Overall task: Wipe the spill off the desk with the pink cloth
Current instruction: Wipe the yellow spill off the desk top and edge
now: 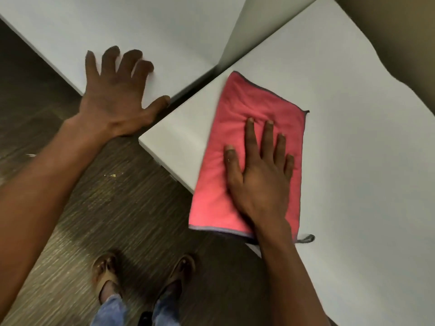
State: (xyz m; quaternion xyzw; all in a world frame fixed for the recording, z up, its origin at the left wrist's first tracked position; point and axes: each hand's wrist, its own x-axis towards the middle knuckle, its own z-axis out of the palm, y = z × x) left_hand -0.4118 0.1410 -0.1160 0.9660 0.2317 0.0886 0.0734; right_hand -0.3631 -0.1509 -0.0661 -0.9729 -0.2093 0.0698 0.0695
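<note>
A pink cloth (226, 161) with a grey hem lies folded flat on the white desk (353, 137), its lower left corner hanging slightly over the desk's front edge. My right hand (261, 175) presses flat on the cloth, fingers spread and pointing away from me. My left hand (117, 95) rests with fingers apart on the edge of a neighbouring white desk (117, 27), holding nothing. No spill shows on the desk surface.
A narrow dark gap (202, 81) separates the two desks. A white divider panel (237, 31) rises at the back. The floor (98, 208) is dark wood-grain with small crumbs. My sandalled feet (141, 276) stand below. A tan wall (400, 31) is at the top right.
</note>
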